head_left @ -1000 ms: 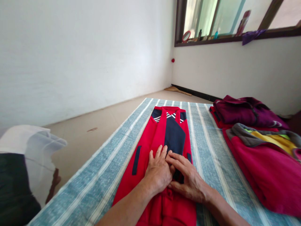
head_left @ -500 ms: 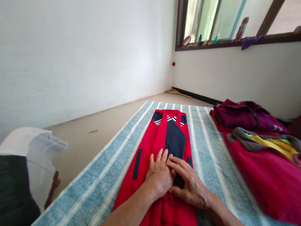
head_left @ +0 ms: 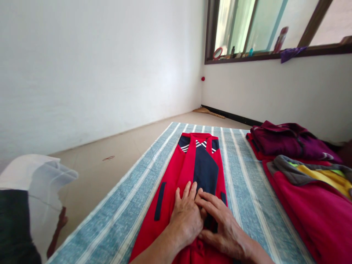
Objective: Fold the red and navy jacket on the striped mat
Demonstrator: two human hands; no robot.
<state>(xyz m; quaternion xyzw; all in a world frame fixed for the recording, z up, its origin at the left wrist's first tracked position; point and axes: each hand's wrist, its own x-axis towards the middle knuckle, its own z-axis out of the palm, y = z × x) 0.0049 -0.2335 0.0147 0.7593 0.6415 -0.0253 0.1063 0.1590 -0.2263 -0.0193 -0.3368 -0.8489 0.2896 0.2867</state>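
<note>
Laid out on striped blue floor mat (head_left: 129,198), red and navy collared shirt (head_left: 183,172), sides already folded in to a narrow strip, lower end running on past the hands, no fold visible there. Left hand (head_left: 186,220) spread flat on the fabric, right hand (head_left: 224,229) pressed spread just beside it, nothing pinched.

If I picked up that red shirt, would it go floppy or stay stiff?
It would probably flop: the red and navy shirt looks like soft cloth, puckering under the left hand and right hand. Folded into a long strip, it might fall open too. It probably feels light, but a picture can't prove that.
</note>
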